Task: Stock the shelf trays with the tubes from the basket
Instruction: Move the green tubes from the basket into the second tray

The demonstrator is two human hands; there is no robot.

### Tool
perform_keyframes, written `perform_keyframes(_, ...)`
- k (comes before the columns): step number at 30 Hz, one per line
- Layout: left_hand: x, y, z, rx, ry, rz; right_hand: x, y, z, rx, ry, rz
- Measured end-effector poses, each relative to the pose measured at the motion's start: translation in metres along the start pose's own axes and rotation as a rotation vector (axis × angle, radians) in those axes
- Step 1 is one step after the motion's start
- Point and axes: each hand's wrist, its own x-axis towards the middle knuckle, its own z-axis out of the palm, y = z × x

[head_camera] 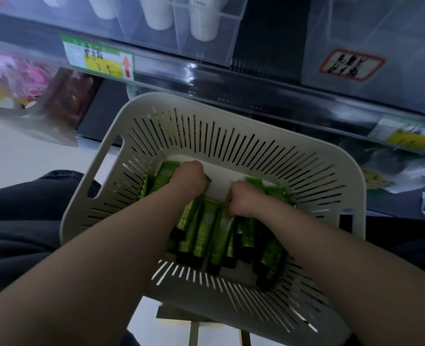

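- The pale slotted basket sits in front of the person, its far rim close under the shelf edge.
- The green tubes with dark caps lie in a loose heap on the basket floor, caps mostly toward the near wall.
- The left hand is in the basket's far-left part, fingers curled down and grasping the flat ends of several tubes.
- The right hand is near the basket's middle, fingers clenched on the flat end of one tube.
- Clear shelf trays stand beyond the basket's far rim and hold white containers.
- A green and yellow price tag hangs on the shelf edge, beyond the basket's far-left corner.
- Dark trousers show left of the basket.
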Motion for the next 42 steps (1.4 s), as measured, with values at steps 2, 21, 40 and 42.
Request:
perform_keyframes(2,-0.006,-0.001,-0.004,-0.016,-0.004,-0.001,-0.009,0.002,-0.002,0.038,-0.016,-0.001)
perform_keyframes(21,-0.099,0.024,-0.055,-0.127,0.107,0.247,-0.103,0.022,-0.029,0.245,0.278,-0.149)
perform_keyframes(40,-0.208,0.125,-0.153,-0.063,0.446,0.57,-0.241,0.063,-0.111,0.46,0.67,-0.412)
perform_keyframes(42,-0.217,0.136,-0.16,-0.037,0.461,0.607,-0.252,0.07,-0.119,0.503,0.703,-0.421)
